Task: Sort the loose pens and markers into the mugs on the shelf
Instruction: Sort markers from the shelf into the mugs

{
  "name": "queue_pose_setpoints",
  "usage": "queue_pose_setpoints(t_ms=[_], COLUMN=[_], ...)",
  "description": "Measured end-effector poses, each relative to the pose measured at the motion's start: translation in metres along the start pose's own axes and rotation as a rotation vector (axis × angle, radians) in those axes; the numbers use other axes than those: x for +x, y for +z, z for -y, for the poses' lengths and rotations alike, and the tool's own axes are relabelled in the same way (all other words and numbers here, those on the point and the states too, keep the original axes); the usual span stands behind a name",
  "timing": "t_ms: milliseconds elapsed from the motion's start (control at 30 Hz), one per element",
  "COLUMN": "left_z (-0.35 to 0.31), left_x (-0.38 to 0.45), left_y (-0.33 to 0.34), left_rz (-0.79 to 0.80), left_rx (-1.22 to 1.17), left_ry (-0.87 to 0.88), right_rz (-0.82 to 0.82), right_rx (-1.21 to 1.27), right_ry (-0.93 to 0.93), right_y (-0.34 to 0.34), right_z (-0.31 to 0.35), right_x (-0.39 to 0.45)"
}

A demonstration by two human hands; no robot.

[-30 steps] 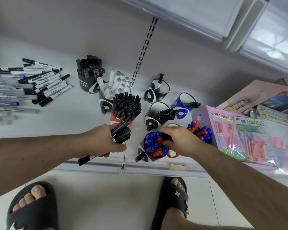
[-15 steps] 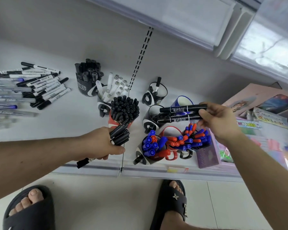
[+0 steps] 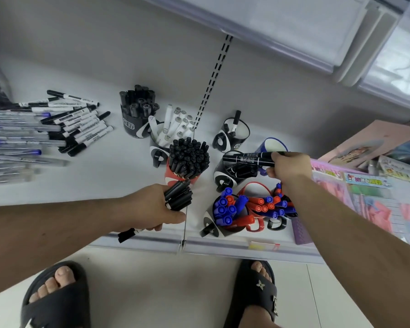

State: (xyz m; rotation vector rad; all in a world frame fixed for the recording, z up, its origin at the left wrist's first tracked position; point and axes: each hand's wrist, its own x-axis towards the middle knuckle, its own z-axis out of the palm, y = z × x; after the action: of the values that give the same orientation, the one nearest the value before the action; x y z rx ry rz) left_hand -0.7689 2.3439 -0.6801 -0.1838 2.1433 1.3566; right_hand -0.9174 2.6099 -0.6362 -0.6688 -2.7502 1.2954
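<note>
Both hands [image 3: 149, 204] grip black markers [image 3: 246, 159] above white shelf [image 3: 104, 176].

Your right hand [image 3: 290, 168] has left the blue-and-red pen mug [image 3: 225, 213] and now holds two black markers [image 3: 247, 159] level above the black-and-white mug [image 3: 234, 171].

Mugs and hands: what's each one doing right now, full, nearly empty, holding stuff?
Red mug: crammed with black pens.
Blue mug: contents hidden.
Back-right black mug: nearly empty, a couple of markers.
Left hand: holds a bundle of black pens.
Right hand: holds two black markers over a black mug.
</note>
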Motion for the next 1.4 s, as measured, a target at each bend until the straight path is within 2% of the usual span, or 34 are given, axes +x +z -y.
queue_pose_setpoints(t_ms=[267,400,500,833,1067,1233,1400], left_z=[0.005,0.008,0.013,0.014,0.009,0.009,0.006], left_x=[0.002,0.003,0.002,0.002,0.002,0.001,0.002], left_y=[-0.003,-0.005,-0.007,-0.005,-0.004,-0.005,-0.004], left_rz=[-0.014,-0.023,-0.02,-0.015,-0.023,-0.026,-0.02], left_rx=[-0.014,-0.016,-0.015,-0.029,-0.027,-0.017,-0.013], left_ry=[-0.034,-0.041,-0.052,-0.04,-0.034,-0.032,-0.048], right_rz=[-0.024,-0.044,0.029,0.069,-0.021,0.059,0.09], right_rx=[-0.331,-0.343,-0.333,-0.384,-0.526,-0.596,-0.583], right_ry=[-0.224,-0.187,-0.118,-0.248,-0.438,-0.448,-0.429], right_y=[0.034,0.027,0.019,0.009,0.028,0.019,0.041], right_z=[0.023,0.028,0.027,0.023,0.017,0.023,0.005], right_x=[0.0,0.005,0.006,0.014,0.024,0.029,0.026])
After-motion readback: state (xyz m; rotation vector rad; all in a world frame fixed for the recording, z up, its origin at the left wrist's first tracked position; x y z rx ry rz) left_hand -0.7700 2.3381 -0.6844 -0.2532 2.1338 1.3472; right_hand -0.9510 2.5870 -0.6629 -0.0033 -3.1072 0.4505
